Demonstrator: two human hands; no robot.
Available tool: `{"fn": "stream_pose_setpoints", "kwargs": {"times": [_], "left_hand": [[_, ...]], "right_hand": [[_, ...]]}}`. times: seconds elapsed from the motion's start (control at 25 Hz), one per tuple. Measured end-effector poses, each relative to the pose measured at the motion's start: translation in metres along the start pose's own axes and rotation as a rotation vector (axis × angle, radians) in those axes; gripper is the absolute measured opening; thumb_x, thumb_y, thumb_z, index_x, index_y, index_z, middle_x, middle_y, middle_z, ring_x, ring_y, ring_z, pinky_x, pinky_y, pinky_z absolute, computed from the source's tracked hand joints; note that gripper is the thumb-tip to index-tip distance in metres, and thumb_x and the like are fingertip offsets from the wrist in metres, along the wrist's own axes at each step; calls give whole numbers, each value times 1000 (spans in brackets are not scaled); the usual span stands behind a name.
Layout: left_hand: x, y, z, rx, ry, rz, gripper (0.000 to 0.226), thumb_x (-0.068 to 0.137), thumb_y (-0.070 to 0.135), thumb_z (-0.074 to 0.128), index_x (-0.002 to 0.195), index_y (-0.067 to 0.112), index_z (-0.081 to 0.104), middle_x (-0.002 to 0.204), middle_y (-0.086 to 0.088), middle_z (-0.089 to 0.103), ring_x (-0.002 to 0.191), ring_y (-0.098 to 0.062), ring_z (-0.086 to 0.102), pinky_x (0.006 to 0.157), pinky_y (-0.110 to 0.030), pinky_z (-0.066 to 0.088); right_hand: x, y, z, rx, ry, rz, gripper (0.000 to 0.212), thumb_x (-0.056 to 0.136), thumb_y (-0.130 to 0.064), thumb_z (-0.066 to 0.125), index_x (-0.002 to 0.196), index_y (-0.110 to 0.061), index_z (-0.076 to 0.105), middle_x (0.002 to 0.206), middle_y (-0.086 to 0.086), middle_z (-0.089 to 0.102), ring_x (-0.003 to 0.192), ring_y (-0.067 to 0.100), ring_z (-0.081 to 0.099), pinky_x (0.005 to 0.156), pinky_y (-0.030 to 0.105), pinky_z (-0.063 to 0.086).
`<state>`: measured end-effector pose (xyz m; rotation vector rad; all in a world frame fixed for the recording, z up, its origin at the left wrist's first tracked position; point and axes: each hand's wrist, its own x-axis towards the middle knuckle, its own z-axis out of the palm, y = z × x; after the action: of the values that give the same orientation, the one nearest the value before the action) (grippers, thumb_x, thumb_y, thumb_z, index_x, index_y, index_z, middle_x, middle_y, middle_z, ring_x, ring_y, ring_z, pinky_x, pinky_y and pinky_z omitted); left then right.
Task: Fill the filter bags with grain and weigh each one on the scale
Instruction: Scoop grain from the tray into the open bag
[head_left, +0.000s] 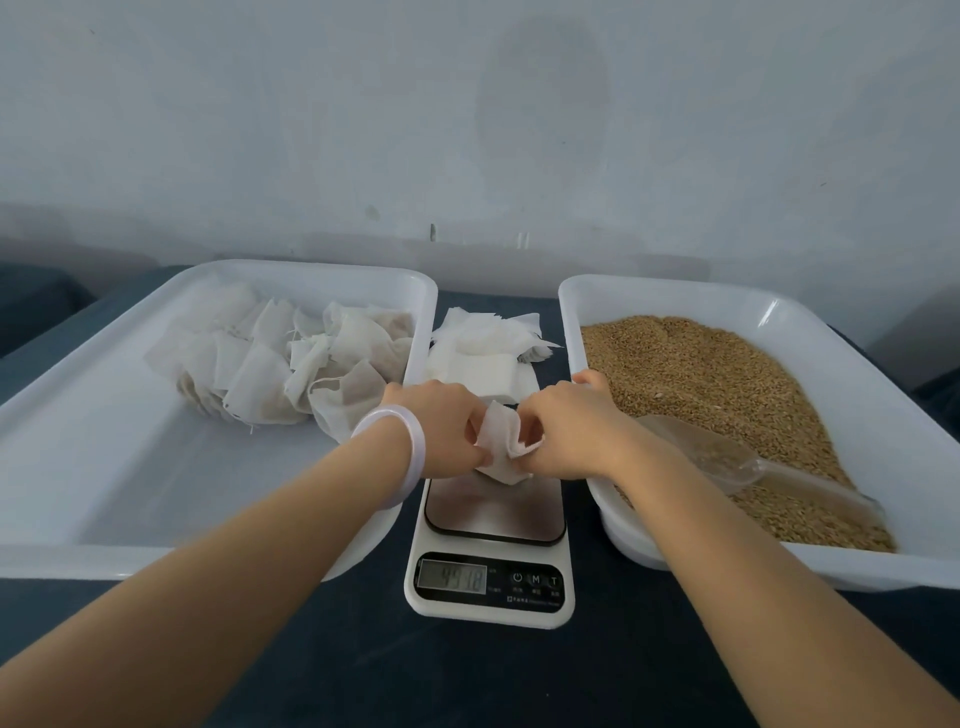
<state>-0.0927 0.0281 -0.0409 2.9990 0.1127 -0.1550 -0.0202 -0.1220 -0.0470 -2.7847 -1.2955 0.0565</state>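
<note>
A white filter bag (503, 441) sits at the far end of the kitchen scale (491, 561), held from both sides. My left hand (441, 423) pinches its left edge and my right hand (563, 428) pinches its right edge. The scale's display (452, 577) shows blurred digits. Brown grain (727, 395) fills the white tray on the right (852, 364), with a clear plastic scoop (737, 462) lying in it. Several filled filter bags (291, 358) lie heaped in the white tray on the left (130, 493). A stack of empty filter bags (483, 353) lies behind the scale.
Everything stands on a dark blue tabletop (467, 675) against a pale wall (467, 130). A pale bangle (400, 447) circles my left wrist. The two trays flank the scale closely.
</note>
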Motion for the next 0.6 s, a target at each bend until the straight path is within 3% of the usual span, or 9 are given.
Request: {"fn": "stream_pose_setpoints", "kwargs": {"times": [0.08, 0.16, 0.36, 0.6], "left_hand": [[0, -1, 0, -41, 9, -5, 22, 80, 45, 59, 100, 36, 63, 99, 19, 65, 97, -13, 58, 86, -33, 40], [0, -2, -1, -61, 7, -15, 21, 80, 45, 58, 99, 36, 62, 98, 18, 65, 96, -14, 59, 87, -34, 41], [-1, -2, 0, -26, 5, 1, 20, 81, 46, 57, 98, 37, 61, 98, 15, 67, 95, -16, 60, 87, -35, 43], [0, -1, -1, -65, 7, -10, 18, 82, 44, 57, 99, 37, 60, 99, 15, 66, 95, -15, 59, 86, -34, 41]], "right_hand": [[-4, 4, -4, 186, 23, 18, 31, 71, -42, 69, 82, -31, 42, 77, -19, 52, 77, 2, 45, 91, 28, 22], [-6, 5, -5, 204, 28, 27, 39, 69, -43, 72, 90, -28, 43, 77, -20, 46, 80, 6, 40, 83, 25, 18], [-9, 3, -4, 133, 39, 10, 38, 71, -48, 70, 73, -32, 36, 74, -17, 43, 87, 15, 37, 80, 25, 14], [-11, 2, -4, 165, 29, 24, 41, 70, -53, 71, 68, -29, 38, 78, -9, 50, 87, 16, 38, 86, 26, 19]]}}
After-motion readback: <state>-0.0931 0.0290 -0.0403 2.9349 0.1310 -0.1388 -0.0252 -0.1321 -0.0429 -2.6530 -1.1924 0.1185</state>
